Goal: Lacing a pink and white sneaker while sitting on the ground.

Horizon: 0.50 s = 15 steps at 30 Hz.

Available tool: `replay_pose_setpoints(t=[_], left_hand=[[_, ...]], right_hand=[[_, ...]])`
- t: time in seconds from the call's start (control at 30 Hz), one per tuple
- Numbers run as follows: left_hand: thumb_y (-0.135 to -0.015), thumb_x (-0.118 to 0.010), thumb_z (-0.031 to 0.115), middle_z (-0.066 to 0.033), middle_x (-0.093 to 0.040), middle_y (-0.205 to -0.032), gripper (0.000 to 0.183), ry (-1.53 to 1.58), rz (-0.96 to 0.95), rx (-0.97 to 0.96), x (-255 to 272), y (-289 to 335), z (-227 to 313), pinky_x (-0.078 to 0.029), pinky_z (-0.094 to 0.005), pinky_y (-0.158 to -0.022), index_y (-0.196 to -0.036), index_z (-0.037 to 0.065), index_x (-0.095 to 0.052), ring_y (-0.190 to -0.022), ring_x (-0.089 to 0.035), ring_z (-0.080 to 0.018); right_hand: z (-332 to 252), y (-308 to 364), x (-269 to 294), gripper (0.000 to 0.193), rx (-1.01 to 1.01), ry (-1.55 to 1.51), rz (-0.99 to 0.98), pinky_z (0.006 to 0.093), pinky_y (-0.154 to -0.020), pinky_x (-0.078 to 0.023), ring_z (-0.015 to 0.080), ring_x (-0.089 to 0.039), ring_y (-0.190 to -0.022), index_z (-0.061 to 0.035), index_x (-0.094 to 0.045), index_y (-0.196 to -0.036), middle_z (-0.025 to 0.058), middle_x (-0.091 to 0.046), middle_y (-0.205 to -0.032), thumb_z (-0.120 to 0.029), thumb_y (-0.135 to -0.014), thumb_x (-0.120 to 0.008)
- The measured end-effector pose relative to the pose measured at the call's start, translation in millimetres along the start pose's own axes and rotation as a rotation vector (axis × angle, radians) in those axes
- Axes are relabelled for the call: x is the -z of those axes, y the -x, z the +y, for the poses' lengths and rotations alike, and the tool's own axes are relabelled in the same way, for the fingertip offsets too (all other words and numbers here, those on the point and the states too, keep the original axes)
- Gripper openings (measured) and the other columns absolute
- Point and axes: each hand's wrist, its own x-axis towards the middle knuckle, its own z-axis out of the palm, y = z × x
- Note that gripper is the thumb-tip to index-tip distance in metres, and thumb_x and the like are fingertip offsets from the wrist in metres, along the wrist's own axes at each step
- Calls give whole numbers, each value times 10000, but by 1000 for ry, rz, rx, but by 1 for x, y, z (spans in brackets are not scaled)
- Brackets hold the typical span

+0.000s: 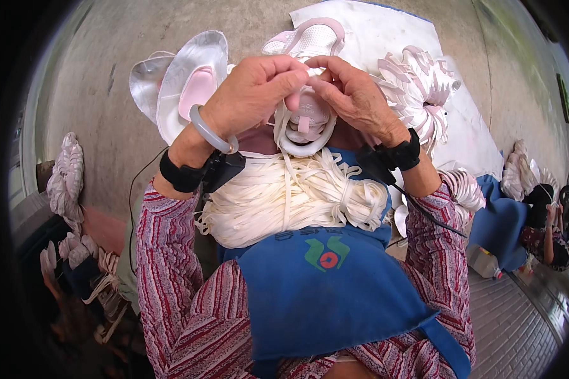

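White laces (297, 196) lie heaped on my blue apron (322, 284). Both hands meet over a pale pink and white shoe upper (306, 120) held above my lap. My left hand (253, 95) and right hand (354, 95) pinch closed on its top edge. Best, I judge, to keep the pinch firm and the lace flat, untwisted.

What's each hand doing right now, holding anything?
Left hand: closed, fingers pinching at the white and pink shoe upper.
Right hand: closed, fingertips pinching the same shoe upper, likely a white lace.
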Motion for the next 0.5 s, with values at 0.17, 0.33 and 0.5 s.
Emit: replay_pose_setpoints(t=[0.17, 0.33, 0.5], left_hand=[[-961, -503, 262, 5, -630, -709, 281, -127, -91, -42, -5, 3, 1, -387, -192, -479, -954, 23, -651, -524, -481, -42], [-961, -532, 245, 12, -603, -749, 258, 55, 41, 112, 2, 8, -7, -336, -157, -390, -1048, 24, -633, -448, -425, -13], [-932, -551, 267, -26, -616, -676, 289, -331, 98, -119, -13, 6, -48, -448, -257, -551, -916, -5, -646, -553, -517, -95]], right_hand=[[10, -3, -3, 178, 262, -52, -71, 264, -607, -474, 130, -564, -658, -13, -622, -1024, 81, -603, -738, -116, -922, -518], [-6, 1, 12, 228, -47, -134, -149, 211, -546, -441, 65, -521, -591, -12, -641, -1013, 14, -584, -731, -194, -955, -516], [-11, -1, 14, 274, -121, -315, -79, 176, -531, -436, 29, -514, -585, -14, -641, -1006, -23, -564, -724, -241, -980, -492]])
